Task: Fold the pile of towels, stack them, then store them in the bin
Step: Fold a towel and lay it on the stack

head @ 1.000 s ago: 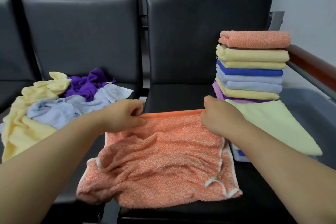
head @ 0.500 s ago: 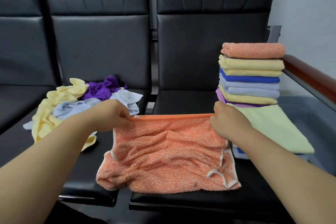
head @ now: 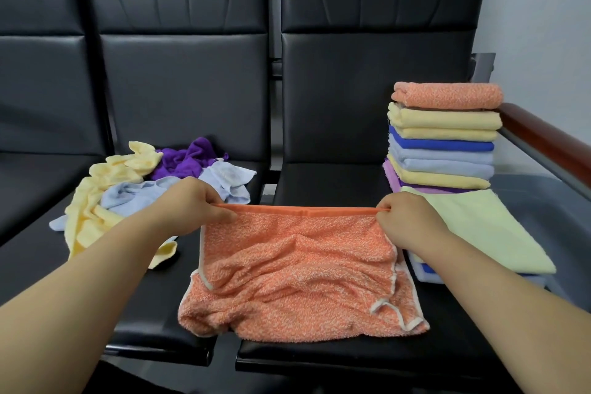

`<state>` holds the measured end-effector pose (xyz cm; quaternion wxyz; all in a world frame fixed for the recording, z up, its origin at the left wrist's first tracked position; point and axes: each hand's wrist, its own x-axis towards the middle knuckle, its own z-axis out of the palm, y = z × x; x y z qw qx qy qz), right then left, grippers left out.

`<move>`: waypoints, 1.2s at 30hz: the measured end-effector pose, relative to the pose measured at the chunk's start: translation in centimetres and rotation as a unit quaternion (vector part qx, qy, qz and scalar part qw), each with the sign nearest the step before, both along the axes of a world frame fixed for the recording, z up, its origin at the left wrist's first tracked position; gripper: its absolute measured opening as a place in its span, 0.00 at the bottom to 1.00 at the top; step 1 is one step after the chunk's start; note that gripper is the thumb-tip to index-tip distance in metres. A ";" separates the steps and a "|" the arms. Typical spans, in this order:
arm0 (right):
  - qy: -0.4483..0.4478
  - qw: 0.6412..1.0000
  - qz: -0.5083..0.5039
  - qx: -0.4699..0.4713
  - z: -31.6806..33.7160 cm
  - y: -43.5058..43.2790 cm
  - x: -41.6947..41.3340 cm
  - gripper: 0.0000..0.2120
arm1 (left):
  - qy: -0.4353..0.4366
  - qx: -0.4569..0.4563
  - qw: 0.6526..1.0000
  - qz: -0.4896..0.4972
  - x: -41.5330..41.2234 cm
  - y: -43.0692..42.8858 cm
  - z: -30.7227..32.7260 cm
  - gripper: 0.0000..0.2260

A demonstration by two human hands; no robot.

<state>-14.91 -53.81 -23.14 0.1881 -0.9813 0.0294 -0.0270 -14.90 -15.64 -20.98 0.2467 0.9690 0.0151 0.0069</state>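
An orange towel (head: 300, 278) lies rumpled across two black seats, its far edge pulled taut. My left hand (head: 195, 205) pinches that edge's left corner and my right hand (head: 403, 217) pinches the right corner. A pile of unfolded yellow, pale blue and purple towels (head: 137, 189) sits on the left seat. On the right stands a stack of folded towels (head: 444, 137), orange on top. A pale green folded towel (head: 486, 233) lies in front of the stack.
Black chair backs (head: 367, 73) rise behind the seats. A wooden armrest (head: 550, 137) runs along the right side. A gap (head: 224, 352) separates the two seat cushions under the orange towel. A grey surface (head: 543, 201) lies beyond the stack.
Both hands have drawn further apart along the towel's far edge, pulling it straighter. The camera has tilted up and the view has shifted, showing more of the chair backs.
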 end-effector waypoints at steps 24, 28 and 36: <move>0.044 0.926 -0.114 0.357 0.1 -1.0 1.0 0.06 | 0.023 -0.084 0.996 0.015 0.5 0.0 -1.0 0.07; 0.057 0.914 -0.135 0.379 0.0 -1.1 1.7 0.08 | 0.009 -0.193 0.979 0.069 0.6 0.0 -0.7 0.07; 0.060 0.814 -0.156 0.556 4.3 0.6 3.3 0.07 | -0.039 -0.345 0.925 0.152 3.0 -1.4 3.2 0.05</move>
